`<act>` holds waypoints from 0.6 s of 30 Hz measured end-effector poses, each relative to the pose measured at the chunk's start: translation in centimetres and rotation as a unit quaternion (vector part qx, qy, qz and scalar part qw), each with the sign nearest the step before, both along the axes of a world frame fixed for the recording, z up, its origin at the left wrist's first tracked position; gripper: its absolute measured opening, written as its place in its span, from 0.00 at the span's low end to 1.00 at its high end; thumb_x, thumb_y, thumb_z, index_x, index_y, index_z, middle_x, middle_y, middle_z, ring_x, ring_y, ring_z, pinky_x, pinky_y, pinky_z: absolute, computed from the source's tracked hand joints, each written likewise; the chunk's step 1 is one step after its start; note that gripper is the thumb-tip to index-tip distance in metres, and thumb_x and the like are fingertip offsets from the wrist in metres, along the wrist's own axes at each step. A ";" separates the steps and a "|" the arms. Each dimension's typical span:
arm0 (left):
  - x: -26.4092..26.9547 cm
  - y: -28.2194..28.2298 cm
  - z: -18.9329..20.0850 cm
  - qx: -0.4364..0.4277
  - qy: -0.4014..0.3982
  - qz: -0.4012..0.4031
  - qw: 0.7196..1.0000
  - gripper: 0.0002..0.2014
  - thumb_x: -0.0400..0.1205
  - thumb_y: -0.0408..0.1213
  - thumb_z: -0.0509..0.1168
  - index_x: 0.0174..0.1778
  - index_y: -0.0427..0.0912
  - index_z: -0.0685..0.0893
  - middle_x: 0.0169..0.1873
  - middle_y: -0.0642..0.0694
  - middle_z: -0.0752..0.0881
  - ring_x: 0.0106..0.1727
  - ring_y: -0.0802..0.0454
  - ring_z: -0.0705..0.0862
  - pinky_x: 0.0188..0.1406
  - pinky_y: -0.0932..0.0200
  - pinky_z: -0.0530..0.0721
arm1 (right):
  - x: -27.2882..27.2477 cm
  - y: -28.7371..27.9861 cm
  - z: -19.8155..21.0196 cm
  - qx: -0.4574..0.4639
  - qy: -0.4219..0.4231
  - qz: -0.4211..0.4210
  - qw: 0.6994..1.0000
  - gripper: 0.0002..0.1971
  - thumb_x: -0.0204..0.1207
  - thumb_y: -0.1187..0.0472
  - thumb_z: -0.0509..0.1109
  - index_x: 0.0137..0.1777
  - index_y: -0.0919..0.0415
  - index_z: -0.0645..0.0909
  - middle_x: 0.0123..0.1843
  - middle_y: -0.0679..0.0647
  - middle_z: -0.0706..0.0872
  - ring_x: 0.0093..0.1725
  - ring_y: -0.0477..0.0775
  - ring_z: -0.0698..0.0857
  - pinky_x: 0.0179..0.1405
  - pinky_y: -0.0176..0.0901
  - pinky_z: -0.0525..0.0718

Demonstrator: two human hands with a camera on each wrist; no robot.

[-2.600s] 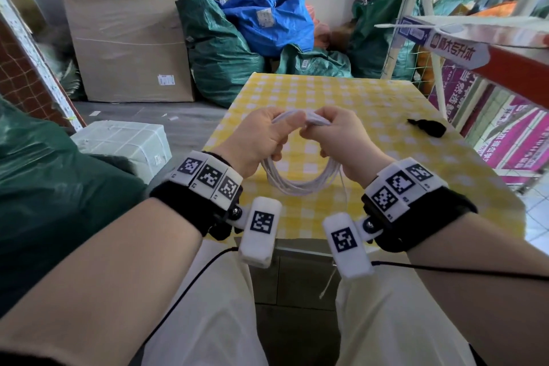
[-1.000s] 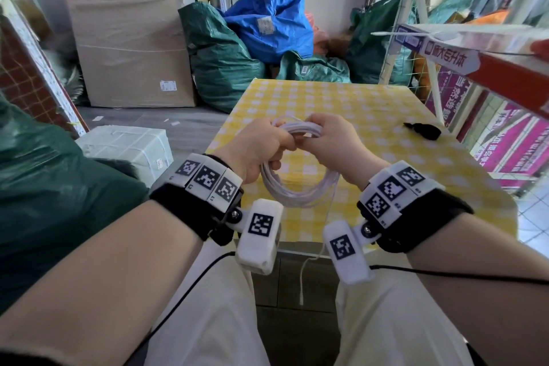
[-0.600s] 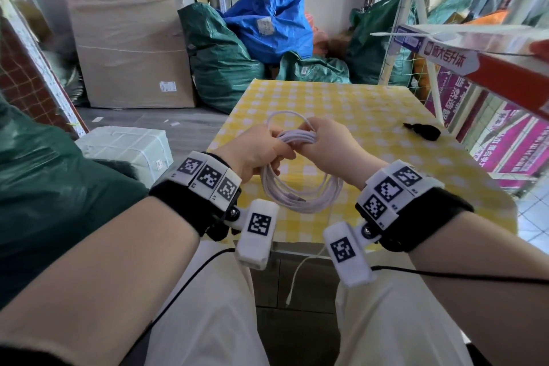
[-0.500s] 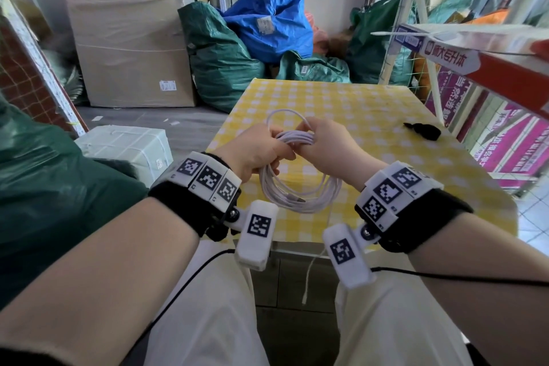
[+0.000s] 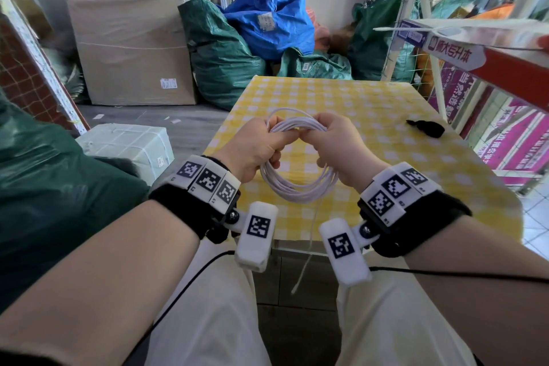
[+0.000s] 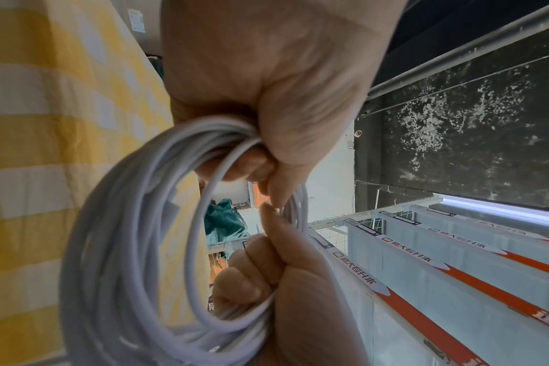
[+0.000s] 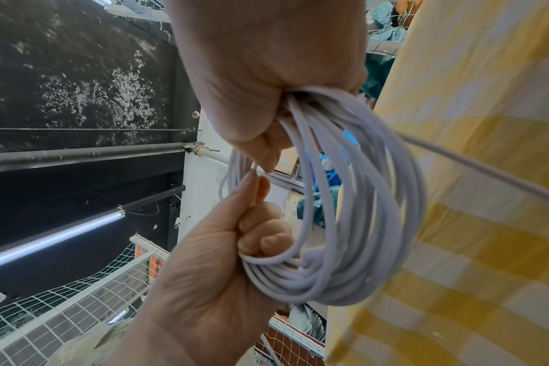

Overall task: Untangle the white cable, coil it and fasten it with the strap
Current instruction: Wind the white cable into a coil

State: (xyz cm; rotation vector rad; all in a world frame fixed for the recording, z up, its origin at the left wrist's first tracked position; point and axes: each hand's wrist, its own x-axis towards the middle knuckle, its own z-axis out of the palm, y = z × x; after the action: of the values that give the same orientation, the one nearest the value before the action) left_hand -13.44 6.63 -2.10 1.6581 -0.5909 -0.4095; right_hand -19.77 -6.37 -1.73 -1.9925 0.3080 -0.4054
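Now the thin, smooth white round cable (image 5: 298, 187) hangs as a multi-loop coil between both fists, held above the yellow-and-white checked tablecloth (image 5: 386, 104). Left hand (image 5: 255, 147) and right hand (image 5: 341, 147) each clench the bundle's top, knuckles nearly touching. One loose end dangles below the right hand. A small black strap (image 5: 426, 128) lies well right of it.

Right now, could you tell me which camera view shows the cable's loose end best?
The head view: the loose end hangs below the coil to its tip. The right wrist view shows only a strand leaving the coil; the left wrist view shows only the coil.
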 end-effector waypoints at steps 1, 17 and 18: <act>0.0 0.0 0.0 0.005 0.000 -0.003 1.000 0.10 0.82 0.33 0.65 0.36 0.44 0.74 0.16 0.54 0.67 0.16 0.58 0.65 0.19 0.63 0.71 | 0.0 0.0 0.0 -0.001 -0.003 0.000 1.000 0.06 0.78 0.61 0.68 0.49 0.62 0.83 0.28 0.51 0.73 0.22 0.49 0.71 0.21 0.41 0.73; 0.0 0.1 1.1 0.053 -0.040 -0.001 0.998 0.21 0.73 0.25 0.72 0.60 0.38 0.75 0.33 0.40 0.81 0.24 0.48 0.81 0.23 0.59 0.81 | 0.1 -0.7 0.4 -0.192 0.028 0.028 0.981 0.06 0.78 0.63 0.64 0.43 0.64 0.80 0.30 0.51 0.76 0.28 0.48 0.72 0.24 0.40 0.67; 0.0 0.1 1.1 0.048 -0.037 0.004 0.998 0.23 0.73 0.25 0.73 0.61 0.40 0.74 0.34 0.39 0.82 0.24 0.49 0.81 0.24 0.59 0.82 | 0.1 -0.7 0.3 -0.186 0.029 0.029 0.982 0.07 0.78 0.62 0.65 0.41 0.64 0.79 0.29 0.51 0.75 0.28 0.49 0.71 0.24 0.40 0.67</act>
State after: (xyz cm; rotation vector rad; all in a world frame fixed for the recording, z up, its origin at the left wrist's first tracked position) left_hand -13.49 6.75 -1.03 1.7723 -0.6264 -0.3768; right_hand -19.69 -7.10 -1.42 -2.3765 0.2202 -0.3900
